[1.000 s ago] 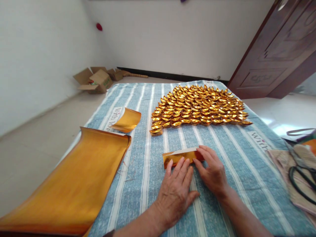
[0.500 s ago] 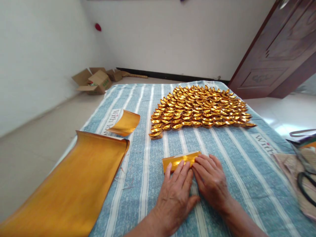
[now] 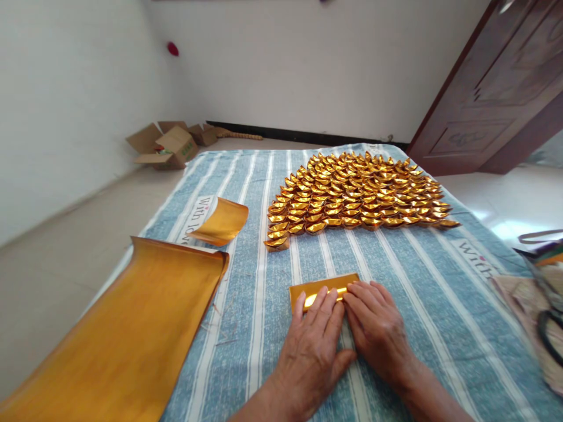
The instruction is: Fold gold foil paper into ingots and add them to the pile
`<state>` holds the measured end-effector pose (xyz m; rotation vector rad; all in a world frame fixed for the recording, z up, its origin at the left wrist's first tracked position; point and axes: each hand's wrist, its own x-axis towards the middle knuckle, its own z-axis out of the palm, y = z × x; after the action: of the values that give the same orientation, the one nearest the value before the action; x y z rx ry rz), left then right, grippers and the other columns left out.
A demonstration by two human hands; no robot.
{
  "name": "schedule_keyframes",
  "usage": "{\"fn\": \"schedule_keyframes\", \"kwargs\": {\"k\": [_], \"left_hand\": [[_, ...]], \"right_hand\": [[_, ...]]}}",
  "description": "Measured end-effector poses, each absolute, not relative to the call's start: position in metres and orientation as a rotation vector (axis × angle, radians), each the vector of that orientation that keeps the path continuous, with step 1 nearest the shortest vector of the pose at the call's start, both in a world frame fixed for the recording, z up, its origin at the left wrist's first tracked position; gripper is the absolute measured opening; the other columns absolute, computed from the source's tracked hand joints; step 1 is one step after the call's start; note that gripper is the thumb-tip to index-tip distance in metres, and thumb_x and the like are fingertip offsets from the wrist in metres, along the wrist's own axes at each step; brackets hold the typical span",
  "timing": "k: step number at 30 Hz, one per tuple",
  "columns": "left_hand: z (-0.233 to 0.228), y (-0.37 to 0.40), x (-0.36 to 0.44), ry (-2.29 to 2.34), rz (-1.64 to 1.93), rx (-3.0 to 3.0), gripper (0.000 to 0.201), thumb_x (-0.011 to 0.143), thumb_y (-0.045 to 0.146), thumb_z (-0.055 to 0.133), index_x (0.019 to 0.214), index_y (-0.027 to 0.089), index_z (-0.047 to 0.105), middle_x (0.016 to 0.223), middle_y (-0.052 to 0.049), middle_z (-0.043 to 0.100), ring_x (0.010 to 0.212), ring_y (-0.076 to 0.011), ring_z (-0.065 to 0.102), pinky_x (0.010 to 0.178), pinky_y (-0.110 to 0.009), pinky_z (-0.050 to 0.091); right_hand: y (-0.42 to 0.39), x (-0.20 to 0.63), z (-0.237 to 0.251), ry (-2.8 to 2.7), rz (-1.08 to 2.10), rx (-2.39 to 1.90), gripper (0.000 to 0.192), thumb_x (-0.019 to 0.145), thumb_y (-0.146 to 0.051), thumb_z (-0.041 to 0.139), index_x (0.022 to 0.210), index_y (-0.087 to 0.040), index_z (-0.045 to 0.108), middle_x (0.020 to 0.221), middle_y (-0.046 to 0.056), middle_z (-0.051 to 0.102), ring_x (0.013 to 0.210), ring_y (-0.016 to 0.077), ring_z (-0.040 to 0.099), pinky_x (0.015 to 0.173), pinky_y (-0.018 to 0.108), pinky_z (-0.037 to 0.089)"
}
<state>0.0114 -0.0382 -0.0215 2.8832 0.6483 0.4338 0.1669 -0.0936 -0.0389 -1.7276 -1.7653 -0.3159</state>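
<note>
A small folded piece of gold foil paper (image 3: 323, 285) lies on the striped cloth in front of me. My left hand (image 3: 310, 346) rests flat on its near side, fingers stretched out and slightly spread. At the paper's right end, my right hand (image 3: 376, 322) presses down with its fingertips, the fingers lying side by side and a little bent. The thumb of the right hand is hidden. Beyond the hands, many gold paper ingots (image 3: 352, 193) stand packed in rows.
A long gold foil sheet (image 3: 118, 328) lies on the left, with a smaller curled gold sheet (image 3: 222, 221) beyond it. Scissors (image 3: 548, 328) rest on beige fabric at the right. Cardboard boxes (image 3: 176, 146) stand on the floor, and a brown door (image 3: 484, 99) is at the back right.
The far part of the gold paper now lies flatter and its pale far strip no longer shows. Both hands stay almost where they were on it. My view has shifted slightly.
</note>
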Motion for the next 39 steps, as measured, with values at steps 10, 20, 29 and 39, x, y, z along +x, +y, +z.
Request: {"fn": "schedule_keyframes", "kwargs": {"k": [10,20,29,39], "left_hand": [[-0.0249,-0.0374,0.011,0.655,0.481,2.898,0.055,0.089,0.039,0.054,0.134,0.009,0.044,0.138,-0.019,0.049,0.129,-0.0333,0.044,0.101,-0.056,0.038],[-0.0253,-0.0362,0.0117,0.653,0.458,2.934,0.058,0.088,0.04,0.056,0.133,0.006,0.043,0.139,-0.02,0.048,0.129,-0.0345,0.044,0.1,-0.057,0.04],[-0.0284,-0.0376,0.0105,0.667,0.469,2.922,0.06,0.087,0.042,0.056,0.135,0.007,0.043,0.14,-0.021,0.046,0.131,-0.035,0.042,0.101,-0.057,0.038],[-0.0285,-0.038,0.0098,0.685,0.424,2.927,0.062,0.087,0.045,0.057,0.134,0.008,0.043,0.142,-0.02,0.044,0.132,-0.0357,0.039,0.102,-0.058,0.037]], "right_hand": [[-0.0924,0.166,-0.038,-1.757,-0.273,-1.732,0.023,0.09,-0.009,0.043,0.093,-0.017,0.064,0.102,0.011,0.067,0.104,0.0253,0.058,0.093,0.046,0.044],[-0.0914,0.1646,-0.035,-1.745,-0.237,-1.713,0.022,0.091,-0.008,0.043,0.092,-0.016,0.063,0.101,0.012,0.066,0.103,0.025,0.057,0.091,0.045,0.045],[-0.0911,0.1641,-0.0339,-1.743,-0.24,-1.713,0.022,0.091,-0.008,0.043,0.092,-0.015,0.063,0.1,0.012,0.066,0.103,0.025,0.057,0.091,0.045,0.045],[-0.0916,0.1654,-0.038,-1.748,-0.241,-1.725,0.023,0.09,-0.008,0.043,0.093,-0.015,0.064,0.101,0.012,0.066,0.103,0.0245,0.058,0.091,0.044,0.045]]}}
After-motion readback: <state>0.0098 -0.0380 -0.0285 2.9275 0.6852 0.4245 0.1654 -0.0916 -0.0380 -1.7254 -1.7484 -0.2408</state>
